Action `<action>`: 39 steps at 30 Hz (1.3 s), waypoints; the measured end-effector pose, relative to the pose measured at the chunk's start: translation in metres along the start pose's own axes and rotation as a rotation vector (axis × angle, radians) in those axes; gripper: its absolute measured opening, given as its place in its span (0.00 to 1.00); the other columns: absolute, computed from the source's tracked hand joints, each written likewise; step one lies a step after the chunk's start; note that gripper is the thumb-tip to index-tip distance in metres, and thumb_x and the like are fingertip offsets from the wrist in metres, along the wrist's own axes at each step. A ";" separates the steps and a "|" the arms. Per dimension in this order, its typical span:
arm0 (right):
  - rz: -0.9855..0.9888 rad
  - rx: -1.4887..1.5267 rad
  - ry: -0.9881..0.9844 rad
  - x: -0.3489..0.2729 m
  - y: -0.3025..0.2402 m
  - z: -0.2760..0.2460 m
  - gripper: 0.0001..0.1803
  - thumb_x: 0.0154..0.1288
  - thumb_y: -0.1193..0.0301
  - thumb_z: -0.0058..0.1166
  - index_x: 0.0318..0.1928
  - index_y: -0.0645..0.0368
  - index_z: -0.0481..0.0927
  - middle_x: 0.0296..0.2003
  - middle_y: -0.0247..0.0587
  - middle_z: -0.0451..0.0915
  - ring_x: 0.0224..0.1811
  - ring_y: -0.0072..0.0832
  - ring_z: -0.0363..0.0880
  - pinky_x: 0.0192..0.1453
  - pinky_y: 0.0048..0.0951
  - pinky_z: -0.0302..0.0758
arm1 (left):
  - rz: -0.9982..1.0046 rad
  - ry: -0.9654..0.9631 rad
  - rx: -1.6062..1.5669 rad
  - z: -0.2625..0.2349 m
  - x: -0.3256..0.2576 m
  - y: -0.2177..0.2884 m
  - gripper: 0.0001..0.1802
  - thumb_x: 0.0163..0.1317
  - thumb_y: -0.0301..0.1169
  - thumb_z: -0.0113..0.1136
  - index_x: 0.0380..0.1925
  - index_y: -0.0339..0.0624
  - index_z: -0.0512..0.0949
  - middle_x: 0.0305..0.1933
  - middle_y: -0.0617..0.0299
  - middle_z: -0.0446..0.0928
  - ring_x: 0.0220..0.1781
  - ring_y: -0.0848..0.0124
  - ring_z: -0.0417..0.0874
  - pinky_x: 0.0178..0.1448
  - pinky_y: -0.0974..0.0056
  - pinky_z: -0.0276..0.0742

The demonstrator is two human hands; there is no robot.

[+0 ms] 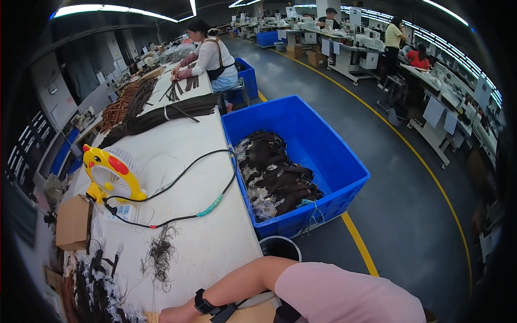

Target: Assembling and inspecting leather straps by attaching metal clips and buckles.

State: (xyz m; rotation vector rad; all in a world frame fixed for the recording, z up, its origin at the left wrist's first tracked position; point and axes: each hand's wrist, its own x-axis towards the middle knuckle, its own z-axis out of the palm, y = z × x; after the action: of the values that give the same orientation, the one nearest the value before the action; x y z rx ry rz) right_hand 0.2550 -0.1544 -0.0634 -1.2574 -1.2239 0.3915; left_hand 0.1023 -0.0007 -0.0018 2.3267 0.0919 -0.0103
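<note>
My right arm, in a pink sleeve, reaches in from the lower right with a black band on the wrist. Only the back part of my right hand shows at the lower edge, its fingers cut off by the frame. It is over the near end of the white table. A loose tangle of dark threads lies on the tabletop just beyond it. To its left are dark straps with bits of clear plastic. My left hand is out of the picture.
A yellow chick-shaped fan, a black cable and a cardboard box stand or lie on the table. Beside it sits a blue bin of dark straps, with a dark bucket nearer. A person works with straps farther along.
</note>
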 end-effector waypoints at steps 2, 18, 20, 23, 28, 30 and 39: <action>0.009 -0.083 -0.005 -0.002 0.003 -0.004 0.13 0.54 0.67 0.69 0.27 0.64 0.80 0.19 0.42 0.76 0.21 0.28 0.68 0.27 0.36 0.66 | 0.134 0.073 0.115 0.004 -0.001 0.008 0.09 0.65 0.28 0.65 0.38 0.31 0.82 0.31 0.60 0.80 0.32 0.72 0.77 0.38 0.69 0.73; 0.399 -0.141 -0.157 -0.001 -0.026 -0.009 0.06 0.61 0.74 0.64 0.36 0.61 0.79 0.25 0.27 0.77 0.27 0.13 0.71 0.32 0.21 0.71 | 0.201 0.417 0.338 0.031 -0.012 -0.025 0.14 0.50 0.23 0.63 0.40 0.41 0.78 0.46 0.53 0.75 0.52 0.52 0.76 0.55 0.54 0.73; 0.352 -0.054 -0.126 -0.002 -0.021 -0.002 0.06 0.61 0.78 0.60 0.37 0.62 0.75 0.31 0.28 0.77 0.32 0.12 0.72 0.35 0.19 0.70 | 0.265 0.574 0.328 0.035 -0.024 -0.024 0.14 0.48 0.24 0.63 0.37 0.39 0.76 0.47 0.51 0.72 0.55 0.52 0.73 0.59 0.52 0.69; 0.377 -0.046 -0.193 -0.009 -0.009 -0.018 0.05 0.65 0.77 0.58 0.39 0.60 0.75 0.30 0.27 0.75 0.26 0.09 0.65 0.27 0.16 0.60 | 0.255 0.707 0.404 0.040 -0.035 -0.007 0.14 0.47 0.23 0.61 0.36 0.37 0.75 0.45 0.52 0.71 0.51 0.53 0.72 0.56 0.54 0.67; 0.320 0.001 -0.181 -0.012 0.020 -0.014 0.05 0.68 0.74 0.57 0.36 0.58 0.73 0.25 0.23 0.69 0.19 0.08 0.58 0.20 0.15 0.52 | -0.157 0.590 0.154 0.066 -0.051 -0.010 0.11 0.49 0.25 0.65 0.33 0.33 0.78 0.42 0.48 0.74 0.45 0.51 0.79 0.46 0.51 0.75; 0.341 -0.009 -0.144 -0.015 0.031 -0.024 0.05 0.69 0.73 0.57 0.36 0.57 0.73 0.24 0.22 0.68 0.18 0.07 0.57 0.19 0.15 0.51 | -0.236 0.638 0.150 0.081 -0.045 -0.011 0.11 0.50 0.26 0.66 0.32 0.32 0.79 0.42 0.47 0.75 0.44 0.50 0.80 0.45 0.50 0.76; 0.368 0.011 -0.064 -0.019 -0.022 -0.006 0.05 0.71 0.74 0.55 0.44 0.59 0.75 0.32 0.30 0.81 0.21 0.07 0.63 0.21 0.14 0.55 | -0.066 0.947 -0.663 0.112 0.002 0.001 0.21 0.64 0.30 0.61 0.55 0.33 0.72 0.49 0.51 0.78 0.41 0.63 0.83 0.42 0.62 0.79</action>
State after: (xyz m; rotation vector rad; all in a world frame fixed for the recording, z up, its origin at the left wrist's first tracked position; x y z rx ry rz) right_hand 0.2447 -0.1806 -0.0522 -1.4723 -1.0392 0.7089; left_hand 0.1067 -0.0832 -0.0781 1.4944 0.5494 0.9412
